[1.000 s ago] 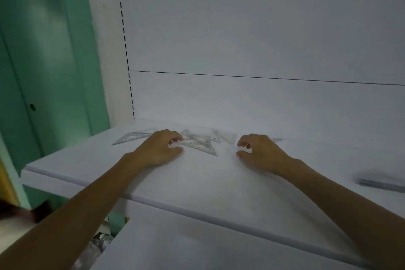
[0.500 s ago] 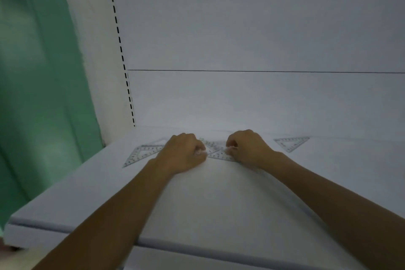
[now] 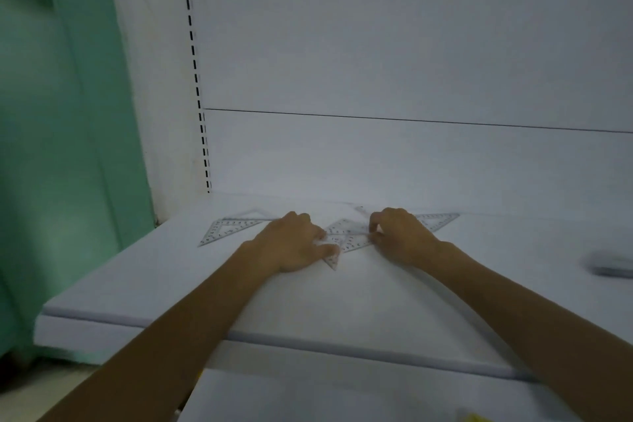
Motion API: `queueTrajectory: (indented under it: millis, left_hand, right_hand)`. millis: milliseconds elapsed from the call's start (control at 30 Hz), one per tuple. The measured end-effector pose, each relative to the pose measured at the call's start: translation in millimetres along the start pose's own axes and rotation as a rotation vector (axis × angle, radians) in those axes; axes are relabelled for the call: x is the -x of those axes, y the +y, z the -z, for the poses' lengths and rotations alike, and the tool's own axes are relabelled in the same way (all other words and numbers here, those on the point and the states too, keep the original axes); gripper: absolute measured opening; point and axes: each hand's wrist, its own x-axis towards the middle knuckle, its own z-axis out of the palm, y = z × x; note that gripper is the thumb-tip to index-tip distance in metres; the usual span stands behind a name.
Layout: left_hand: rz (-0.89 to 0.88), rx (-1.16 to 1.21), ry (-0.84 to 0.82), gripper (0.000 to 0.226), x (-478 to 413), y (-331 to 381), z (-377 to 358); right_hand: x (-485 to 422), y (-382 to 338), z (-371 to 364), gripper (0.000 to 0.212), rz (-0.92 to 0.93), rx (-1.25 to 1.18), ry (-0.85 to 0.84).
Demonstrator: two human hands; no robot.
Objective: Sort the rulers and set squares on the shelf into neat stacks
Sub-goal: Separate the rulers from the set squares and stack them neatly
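On shelf point(image 3: 342, 301): pile of set squares point(image 3: 346, 234) lies flat, long axis left-right, one tip pointing at the shelf front. Left grip point(image 3: 294, 245), fingers curled, pinches the pile's left end; right grip point(image 3: 400, 236) pinches its right end. Lone set square point(image 3: 228, 228) lies left of the pile.

Green panel point(image 3: 51, 147) (far left), slotted upright point(image 3: 196, 79)

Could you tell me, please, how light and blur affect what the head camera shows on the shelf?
Head view: dim, even, bluish light with no glare; the clear set squares show faintly against the white shelf, scale marks soft; the grey object at the right edge is smeared past recognition.
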Motion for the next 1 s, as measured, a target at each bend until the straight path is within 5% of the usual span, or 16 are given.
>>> queueTrajectory:
  millis: [233, 400, 567, 767, 867, 1000]
  left_hand:
    - [0.051, 0.075, 0.06, 0.071, 64.0, 11.4, 6.1]
    - [-0.033, 0.054, 0.155, 0.047, 99.0, 17.4, 4.4]
    - [-0.108, -0.149, 0.038, 0.089, 121.4, 26.1, 0.4]
    - [-0.348, -0.352, 0.271, 0.057, 139.5, 51.7, -0.9]
    - [-0.426, -0.131, 0.356, 0.036, 143.7, 56.2, -5.7]
    - [-0.325, -0.003, 0.307, 0.045, 131.6, 61.4, -0.8]
  right_hand:
    - [23.6, 2.9, 6.5, 0.022, 0.079, 0.191, 0.066]
    - [45.2, -15.9, 12.2, 0.025, 0.13, 0.109, 0.252]
    - [71.1, -33.2, 16.4, 0.025, 0.205, 0.041, 0.216]
    - [86.6, -36.7, 14.9, 0.033, 0.219, -0.026, 0.224]
    - [90.2, -33.8, 15.4, 0.032, 0.197, -0.124, 0.21]
    - [93.1, -24.1, 16.8, 0.03, 0.173, -0.178, 0.197]
